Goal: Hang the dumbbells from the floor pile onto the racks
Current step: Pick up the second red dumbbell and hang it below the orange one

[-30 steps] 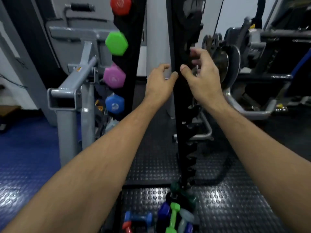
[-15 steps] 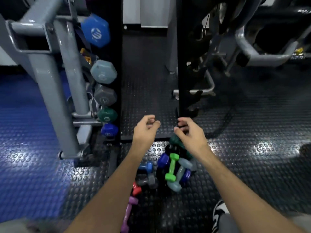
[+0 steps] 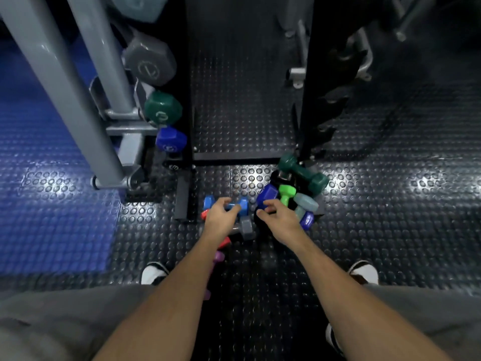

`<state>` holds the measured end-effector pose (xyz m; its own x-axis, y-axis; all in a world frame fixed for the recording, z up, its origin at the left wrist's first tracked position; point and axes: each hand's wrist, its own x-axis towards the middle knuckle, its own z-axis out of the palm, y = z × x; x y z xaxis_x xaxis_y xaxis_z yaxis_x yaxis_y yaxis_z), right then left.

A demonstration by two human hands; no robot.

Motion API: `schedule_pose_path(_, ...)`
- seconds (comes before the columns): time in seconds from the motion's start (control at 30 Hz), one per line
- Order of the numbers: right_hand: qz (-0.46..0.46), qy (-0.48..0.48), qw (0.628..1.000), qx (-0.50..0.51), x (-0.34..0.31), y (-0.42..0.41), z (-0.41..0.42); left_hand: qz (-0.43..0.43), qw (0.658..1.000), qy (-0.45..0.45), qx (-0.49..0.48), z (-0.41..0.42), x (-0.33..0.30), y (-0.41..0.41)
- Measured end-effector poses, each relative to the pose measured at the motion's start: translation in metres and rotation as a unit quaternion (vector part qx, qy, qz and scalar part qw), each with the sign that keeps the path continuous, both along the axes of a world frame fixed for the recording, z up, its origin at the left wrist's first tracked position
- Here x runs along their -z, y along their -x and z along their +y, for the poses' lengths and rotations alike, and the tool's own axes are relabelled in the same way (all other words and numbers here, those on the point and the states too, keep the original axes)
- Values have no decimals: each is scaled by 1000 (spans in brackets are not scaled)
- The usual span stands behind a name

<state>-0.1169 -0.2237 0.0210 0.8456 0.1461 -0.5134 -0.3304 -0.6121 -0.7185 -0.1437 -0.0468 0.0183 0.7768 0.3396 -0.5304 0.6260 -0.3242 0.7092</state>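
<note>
rubber-coated dumbbells lie jumbled in a floor pile between the two black racks. left hand (image 3: 221,216) is over the light blue dumbbell (image 3: 226,204), fingers loosely curled above its handle, no grip yet as far as i can see. right hand (image 3: 277,217) hovers at the dark blue dumbbell (image 3: 268,195), fingers half curled, holding nothing.

risks, as i judge them:
- pile is interlocked. the green dumbbell (image 3: 286,195) and pale grey-blue dumbbell (image 3: 305,204) lean on the dark blue one; pulling it could roll them off.
- dark teal dumbbell (image 3: 303,173) sits on top by the right rack (image 3: 312,100) base, so it could slide too.
- grey dumbbell (image 3: 246,227) lies just beside both hands, a pinch point if anything shifts.
- feet are near the pile; a dropped weight lands there.
- left rack (image 3: 186,74) already holds the low ones, so free pegs may be higher up. can't confirm.

vs earlier frames: one second ago both hands were up at the right rack's upright. since then they have dropped to the pile and the view has tilted down; shoes and shorts now show.
</note>
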Motion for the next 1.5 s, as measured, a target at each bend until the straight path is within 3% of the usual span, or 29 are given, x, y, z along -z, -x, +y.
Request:
schedule_pose_path(0.47, 211, -55, 970, 105, 134, 49, 76, 78, 991, -111, -6, 72, 107, -2)
schedule_pose_path(0.87, 338, -165, 909, 182, 169, 49, 106, 104, 985, -137, 29, 86, 157, -21)
schedule_pose_path(1.2, 242, -157, 942, 170, 166, 38, 94, 61, 992, -108, 5, 85, 146, -25)
schedule_pose_path(1.5, 167, -249, 942, 152, 66, -10, 39, -26, 998, -60, -9, 64, 59, -50)
